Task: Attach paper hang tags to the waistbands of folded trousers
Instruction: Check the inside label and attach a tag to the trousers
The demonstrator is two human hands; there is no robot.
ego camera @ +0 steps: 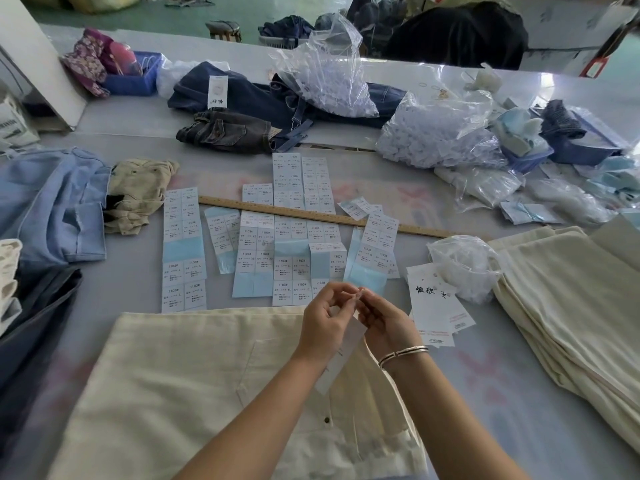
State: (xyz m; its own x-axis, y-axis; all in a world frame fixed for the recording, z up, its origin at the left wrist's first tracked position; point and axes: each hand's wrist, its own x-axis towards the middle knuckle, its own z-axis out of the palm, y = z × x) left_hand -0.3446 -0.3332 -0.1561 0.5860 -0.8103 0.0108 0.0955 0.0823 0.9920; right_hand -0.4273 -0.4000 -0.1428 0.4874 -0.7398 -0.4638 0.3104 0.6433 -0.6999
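Cream folded trousers (180,382) lie flat on the table right in front of me. Above them my left hand (325,320) and my right hand (384,318) meet fingertip to fingertip, pinching a small clear fastener at the top of a white paper hang tag (341,358). The tag hangs down between my wrists over the trousers. A small pile of white printed hang tags (438,306) lies just right of my hands. Which fingers carry the tag itself is hidden.
Sheets of size stickers (287,244) cover the table's middle, crossed by a wooden ruler (311,214). A stack of cream trousers (568,306) lies at right, blue and dark garments (52,216) at left. Plastic bags of fasteners (433,140) and jeans (242,109) sit behind.
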